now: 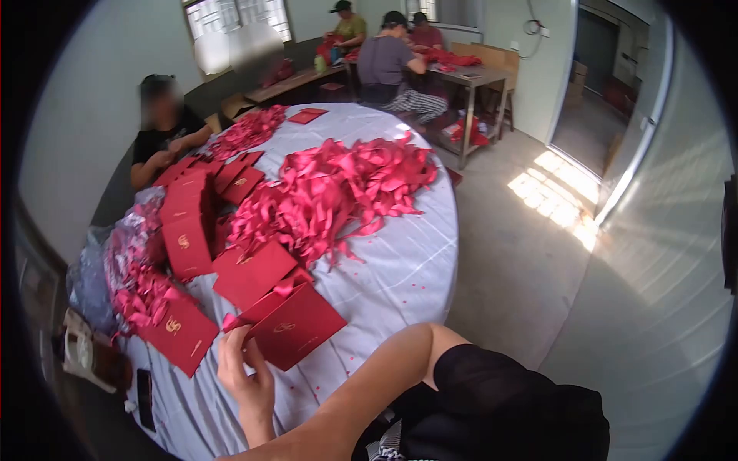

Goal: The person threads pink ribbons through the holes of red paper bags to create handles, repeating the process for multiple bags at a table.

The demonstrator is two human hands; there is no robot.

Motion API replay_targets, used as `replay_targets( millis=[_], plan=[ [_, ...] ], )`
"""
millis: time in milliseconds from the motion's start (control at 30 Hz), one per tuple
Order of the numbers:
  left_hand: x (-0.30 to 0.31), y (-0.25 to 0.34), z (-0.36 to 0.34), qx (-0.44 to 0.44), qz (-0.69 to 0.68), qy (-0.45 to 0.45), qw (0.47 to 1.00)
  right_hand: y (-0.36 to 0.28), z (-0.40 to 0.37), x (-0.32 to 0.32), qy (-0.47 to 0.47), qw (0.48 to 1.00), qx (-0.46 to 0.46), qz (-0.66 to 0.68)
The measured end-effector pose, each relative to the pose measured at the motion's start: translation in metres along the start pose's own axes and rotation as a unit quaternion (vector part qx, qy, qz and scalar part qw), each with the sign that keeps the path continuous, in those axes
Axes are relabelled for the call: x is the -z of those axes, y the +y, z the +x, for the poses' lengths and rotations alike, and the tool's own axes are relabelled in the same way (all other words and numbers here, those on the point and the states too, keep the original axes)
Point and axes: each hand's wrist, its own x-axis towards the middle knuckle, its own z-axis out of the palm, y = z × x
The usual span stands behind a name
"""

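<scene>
Red card (301, 329), just beyond and right of left hand (246, 375), grip on it unclear

Cloth-covered round table (407, 265), red folders (300, 326), heaped pink ribbons (330, 188), black phone (145, 399)

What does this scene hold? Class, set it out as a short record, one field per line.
Surface: round cloth-covered table
Hand in view: apparently the left hand, at the edge of the nearest red paper bag; exact grip unclear
Other hand: right, out of view
Ribbons: large pinkish-red ribbon pile mid-table; smaller ribbon pile beyond
Phone: black smartphone, near left edge
Others: person in black at this table; at least three people around a metal-legged table behind
</scene>
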Motion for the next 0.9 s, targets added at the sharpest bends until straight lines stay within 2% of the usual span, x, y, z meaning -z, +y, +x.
replay_targets(
  millis=[67, 100, 133, 167, 200, 233, 267, 300, 333, 367, 400, 433, 467, 500, 767, 867, 900],
  plan=[
    [0.001, 0.001, 0.002, 0.001, -0.015, 0.002, 1.0, -0.004, -0.002, 0.0, 0.002, 1.0, -0.027, 0.0],
    [0.001, 0.0, 0.002, -0.011, -0.005, 0.007, 1.0, -0.006, -0.002, 0.001, 0.044, 0.998, -0.03, -0.042],
    [0.003, 0.0, 0.001, 0.024, -0.023, -0.007, 0.999, -0.012, -0.001, 0.002, 0.087, 0.992, -0.033, -0.085],
    [0.002, -0.001, 0.0, 0.025, -0.01, -0.004, 1.0, -0.027, 0.004, 0.011, 0.067, 0.958, -0.001, -0.28],
    [0.003, 0.003, 0.0, 0.046, 0.018, -0.013, 0.999, -0.039, 0.001, 0.012, 0.131, 0.907, -0.045, -0.397],
    [0.001, -0.024, 0.004, -0.044, 0.048, -0.02, 0.998, -0.05, 0.001, 0.001, 0.221, 0.899, 0.028, -0.377],
    [-0.001, -0.028, -0.014, -0.033, 0.045, 0.009, 0.998, -0.061, -0.001, 0.002, 0.278, 0.834, 0.096, -0.467],
    [0.001, -0.009, -0.014, -0.022, 0.042, 0.036, 0.998, -0.074, -0.007, -0.001, 0.312, 0.773, 0.136, -0.536],
    [0.007, 0.002, 0.005, 0.015, -0.014, 0.007, 1.0, -0.083, -0.013, -0.007, 0.331, 0.682, 0.212, -0.616],
    [0.007, 0.005, 0.006, 0.052, -0.025, -0.008, 0.998, -0.095, -0.018, -0.014, 0.298, 0.655, 0.282, -0.634],
    [0.007, 0.002, 0.004, 0.034, -0.015, -0.005, 0.999, -0.108, -0.028, -0.022, 0.265, 0.557, 0.316, -0.721],
    [0.006, -0.001, 0.004, 0.014, -0.005, 0.0, 1.0, -0.113, -0.036, -0.034, 0.226, 0.534, 0.355, -0.733],
    [0.005, -0.002, 0.004, 0.01, -0.011, 0.001, 1.0, -0.128, -0.049, -0.056, 0.073, 0.606, 0.286, -0.739],
    [0.004, -0.003, 0.004, 0.009, -0.014, 0.003, 1.0, -0.118, -0.048, -0.071, 0.135, 0.473, 0.324, -0.808],
    [0.0, -0.004, 0.002, 0.002, -0.018, -0.002, 1.0, -0.129, -0.128, -0.12, 0.175, 0.466, 0.348, -0.795],
    [0.0, -0.002, 0.001, 0.019, -0.018, -0.017, 1.0, -0.145, -0.177, -0.16, 0.184, 0.458, 0.358, -0.793],
    [-0.002, -0.004, 0.0, -0.001, -0.019, -0.006, 1.0, -0.144, -0.191, -0.163, 0.185, 0.455, 0.361, -0.792]
  ],
)
